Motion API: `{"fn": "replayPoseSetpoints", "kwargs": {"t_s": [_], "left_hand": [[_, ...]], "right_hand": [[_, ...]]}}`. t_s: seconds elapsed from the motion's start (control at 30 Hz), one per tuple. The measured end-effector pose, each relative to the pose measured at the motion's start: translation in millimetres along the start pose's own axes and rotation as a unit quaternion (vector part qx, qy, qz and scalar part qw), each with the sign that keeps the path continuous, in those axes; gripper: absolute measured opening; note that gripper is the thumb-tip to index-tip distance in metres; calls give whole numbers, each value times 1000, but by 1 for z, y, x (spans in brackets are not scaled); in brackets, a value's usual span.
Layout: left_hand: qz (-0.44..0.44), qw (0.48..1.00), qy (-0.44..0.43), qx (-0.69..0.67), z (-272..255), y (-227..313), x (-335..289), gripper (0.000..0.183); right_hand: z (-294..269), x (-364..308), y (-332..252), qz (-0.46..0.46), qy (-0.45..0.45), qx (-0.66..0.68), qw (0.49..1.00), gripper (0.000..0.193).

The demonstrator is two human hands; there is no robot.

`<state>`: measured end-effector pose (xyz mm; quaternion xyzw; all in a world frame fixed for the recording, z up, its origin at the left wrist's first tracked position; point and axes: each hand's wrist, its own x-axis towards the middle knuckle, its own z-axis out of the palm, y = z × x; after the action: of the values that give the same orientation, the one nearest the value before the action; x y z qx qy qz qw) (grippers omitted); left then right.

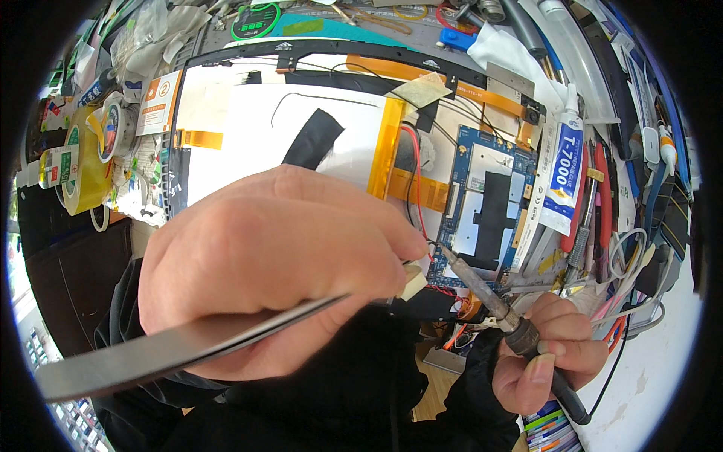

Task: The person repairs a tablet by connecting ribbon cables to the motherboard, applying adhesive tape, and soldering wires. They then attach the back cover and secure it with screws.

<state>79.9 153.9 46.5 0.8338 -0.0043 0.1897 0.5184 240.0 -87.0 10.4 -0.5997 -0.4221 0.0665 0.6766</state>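
Note:
Closed around a pair of metal tweezers (192, 348), my left hand (263, 256) hangs over the lower part of an opened tablet (207, 173). Its fingers hide the tweezer tips. My right hand (553, 350) grips a soldering iron (486, 294) by its black handle. The iron's tip is at the left edge of the blue circuit board (448, 215), beside the lower ends of a red wire (416, 151) and a black wire. Whether it touches them I cannot tell. A small cream-coloured block (413, 284) shows by my left fingertips. The white battery (241, 132) carries black tape.
A blue-and-white glue tube (561, 177), red-handled pliers (600, 188) and a pen-shaped tool crowd the right side. Tape rolls (84, 162) and plastic bags stand at the left. A green solder reel (256, 22) lies at the back. The iron's black cord (614, 369) runs along the right.

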Motion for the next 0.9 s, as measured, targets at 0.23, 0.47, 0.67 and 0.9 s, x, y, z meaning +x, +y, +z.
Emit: {"fn": "replayPoseSetpoints", "kwargs": {"t_s": [0.23, 0.47, 0.67, 0.9], "left_hand": [[-1, 1000, -20, 4, -2, 2, 3, 26], [-9, 1000, 3, -7, 1, 2, 0, 25], [-32, 998, 41, -18, 6, 5, -5, 24], [-62, 979, 184, -57, -1, 43, -9, 24]], "right_hand": [[5, -1, 2, -23, 20, -47, 998, 25], [6, 2, 1, -28, 49, -51, 997, 25], [-4, -2, -1, -41, 52, -17, 998, 24], [-72, 29, -70, 121, 166, 353, 913, 45]]}}
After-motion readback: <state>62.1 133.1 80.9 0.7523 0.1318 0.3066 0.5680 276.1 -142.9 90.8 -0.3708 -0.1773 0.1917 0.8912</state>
